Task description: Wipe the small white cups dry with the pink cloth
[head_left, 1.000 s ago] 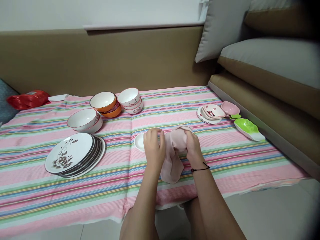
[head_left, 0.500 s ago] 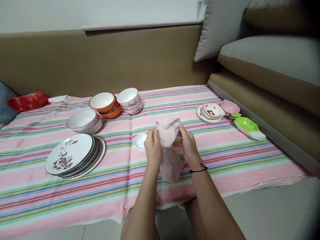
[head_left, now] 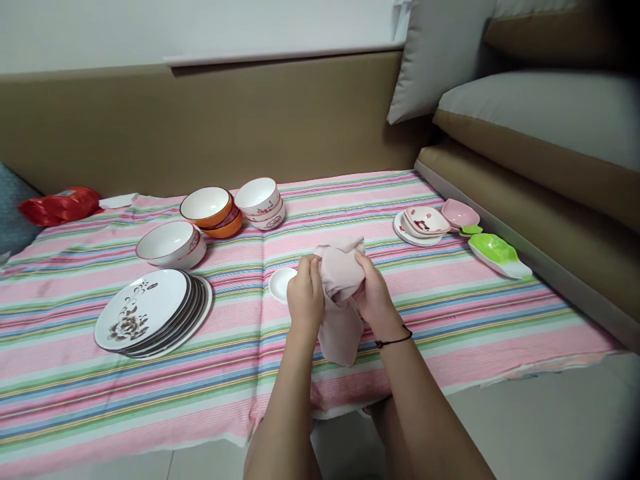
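Nearest the camera, two bare forearms are seen reaching out over the near edge of the table, which is covered by a striped cover in pink, green and blue. A thin black band is worn on the right wrist. A pale pink cloth is held up between the two hands, just above the middle of the table: the grip of the left hand is closed on its left side and the grip of the right hand is closed on its right side, the cloth being bunched at the top while its loose end hangs down between the wrists. Whether anything is wrapped inside it cannot be told. Just beside the left hand, a small white dish is laid on the cover, partly hidden by the fingers. Further left, a fanned stack of plates with a dark flower print is seen, and behind it a white bowl. Beyond that, orange bowls and white bowls are stacked side by side. On the right, a stack of small dishes, a pink dish and a green dish are set near the table's edge. At the far left, a red bag is laid by the brown wall, and grey cushions are piled at the right.
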The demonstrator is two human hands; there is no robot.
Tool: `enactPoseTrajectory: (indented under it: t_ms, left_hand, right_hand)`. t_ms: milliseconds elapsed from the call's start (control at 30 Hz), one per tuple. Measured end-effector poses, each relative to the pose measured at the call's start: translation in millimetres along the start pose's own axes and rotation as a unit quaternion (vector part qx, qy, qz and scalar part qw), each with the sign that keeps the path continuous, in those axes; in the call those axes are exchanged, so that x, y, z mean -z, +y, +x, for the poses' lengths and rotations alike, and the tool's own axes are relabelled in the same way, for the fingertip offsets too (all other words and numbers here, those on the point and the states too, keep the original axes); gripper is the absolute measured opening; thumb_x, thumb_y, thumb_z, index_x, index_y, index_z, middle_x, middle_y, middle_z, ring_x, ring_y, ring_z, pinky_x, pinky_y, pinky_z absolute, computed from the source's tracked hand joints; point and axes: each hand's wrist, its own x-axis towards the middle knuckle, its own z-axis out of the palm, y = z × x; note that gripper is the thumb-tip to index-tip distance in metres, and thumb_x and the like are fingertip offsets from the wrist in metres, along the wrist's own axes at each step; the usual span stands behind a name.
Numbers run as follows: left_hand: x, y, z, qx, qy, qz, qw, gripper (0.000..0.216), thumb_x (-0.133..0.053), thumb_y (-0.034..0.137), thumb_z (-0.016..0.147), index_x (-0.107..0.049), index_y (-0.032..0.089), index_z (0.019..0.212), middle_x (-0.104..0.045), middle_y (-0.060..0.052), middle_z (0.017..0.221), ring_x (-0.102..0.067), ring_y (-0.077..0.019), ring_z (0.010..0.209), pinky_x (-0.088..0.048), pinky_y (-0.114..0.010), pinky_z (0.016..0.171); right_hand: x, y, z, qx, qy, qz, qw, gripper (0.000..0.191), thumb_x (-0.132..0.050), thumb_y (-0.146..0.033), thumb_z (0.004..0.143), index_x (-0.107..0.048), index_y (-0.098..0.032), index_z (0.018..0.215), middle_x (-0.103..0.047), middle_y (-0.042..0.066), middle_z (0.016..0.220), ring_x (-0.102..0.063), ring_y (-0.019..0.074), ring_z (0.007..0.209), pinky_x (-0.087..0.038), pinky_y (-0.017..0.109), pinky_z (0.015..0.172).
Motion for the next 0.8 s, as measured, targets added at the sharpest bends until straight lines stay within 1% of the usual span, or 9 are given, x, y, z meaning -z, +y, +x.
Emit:
enactPoseTrajectory:
  t_ms: [67,133,233,300,400,467,567,700,800]
  left_hand:
    - [4.3,-1.0,-0.4,-0.049,0.032,0.026,0.998,0.023,-0.034,0.028,0.095,-0.056,0.021,0.092,-0.063,-0.005,0.086,-0.057,-0.0182,0.079,-0.039,-0.028,0.07]
    - [8.8,-0.4,-1.4,-0.131,0.048,0.041,0.989,0.02,-0.039,0.028,0.093,-0.057,0.019,0.092,-0.063,-0.008,0.091,-0.056,-0.0196,0.087,-0.04,-0.03,0.078]
    - [13.1,3.9,-3.5,-0.248,-0.032,0.036,0.967,0.018,-0.045,0.027,0.09,-0.059,0.018,0.096,-0.063,-0.009,0.1,-0.054,-0.021,0.097,-0.04,-0.034,0.086]
    - [12.7,6.7,-4.5,-0.277,-0.102,-0.001,0.955,0.022,-0.042,0.028,0.091,-0.06,0.019,0.102,-0.063,-0.009,0.108,-0.054,-0.0212,0.103,-0.039,-0.036,0.09]
    - [7.7,5.8,-3.5,-0.221,-0.141,-0.092,0.961,0.031,-0.035,0.034,0.094,-0.059,0.02,0.109,-0.063,-0.008,0.113,-0.054,-0.0213,0.109,-0.038,-0.037,0.096]
    - [3.6,1.1,-1.0,-0.129,-0.124,-0.178,0.968,0.036,-0.032,0.039,0.095,-0.058,0.019,0.11,-0.065,-0.008,0.11,-0.057,-0.021,0.107,-0.039,-0.037,0.096]
    - [1.3,-6.5,3.6,-0.016,-0.1,-0.278,0.955,0.04,-0.031,0.045,0.094,-0.056,0.018,0.111,-0.065,-0.009,0.11,-0.059,-0.0218,0.106,-0.041,-0.038,0.096]
    - [5.6,-6.9,5.3,-0.002,-0.182,-0.263,0.948,0.043,-0.051,0.048,0.084,-0.053,0.02,0.117,-0.058,-0.009,0.123,-0.052,-0.0251,0.116,-0.039,-0.037,0.098]
    - [6.9,-2.0,1.9,-0.022,-0.229,-0.217,0.949,0.064,-0.071,0.044,0.069,-0.048,0.022,0.124,-0.05,-0.008,0.131,-0.047,-0.0276,0.119,-0.04,-0.036,0.096]
  right_hand:
    - [2.8,-2.8,1.4,0.001,0.021,0.0,1.0,0.042,-0.055,-0.049,0.075,-0.06,-0.015,0.1,-0.066,0.007,0.096,-0.062,0.0191,0.081,-0.048,0.026,0.063]
    - [8.1,-3.9,3.4,0.017,0.042,-0.028,0.999,0.042,-0.056,-0.05,0.074,-0.06,-0.015,0.097,-0.065,0.006,0.088,-0.061,0.018,0.075,-0.046,0.025,0.059]
    - [17.2,-4.3,5.3,0.043,0.047,-0.095,0.993,0.037,-0.06,-0.051,0.072,-0.058,-0.015,0.081,-0.058,0.001,0.069,-0.051,0.013,0.059,-0.039,0.023,0.05]
    - [21.5,-4.7,5.1,0.039,0.015,-0.137,0.99,0.036,-0.063,-0.05,0.07,-0.054,-0.015,0.072,-0.051,-0.001,0.062,-0.043,0.0099,0.054,-0.034,0.021,0.047]
    - [23.7,-4.9,3.9,0.001,-0.051,-0.183,0.982,0.036,-0.064,-0.049,0.069,-0.051,-0.016,0.068,-0.047,-0.002,0.058,-0.04,0.0088,0.052,-0.031,0.021,0.046]
    - [23.4,-4.5,3.6,-0.029,-0.069,-0.201,0.977,0.038,-0.063,-0.051,0.069,-0.05,-0.016,0.066,-0.046,-0.002,0.055,-0.042,0.01,0.05,-0.032,0.022,0.046]
    - [22.9,-4.8,3.9,-0.05,-0.07,-0.209,0.974,0.039,-0.065,-0.052,0.067,-0.05,-0.016,0.064,-0.045,-0.002,0.053,-0.043,0.0106,0.048,-0.032,0.022,0.045]
    - [22.8,-7.0,3.2,-0.039,-0.055,-0.16,0.985,0.039,-0.066,-0.052,0.068,-0.051,-0.016,0.067,-0.046,-0.003,0.056,-0.041,0.0088,0.05,-0.031,0.02,0.044]
    - [21.2,-4.6,4.0,-0.02,-0.018,-0.107,0.994,0.04,-0.064,-0.056,0.07,-0.057,-0.017,0.076,-0.052,-0.001,0.062,-0.046,0.0102,0.054,-0.035,0.02,0.046]
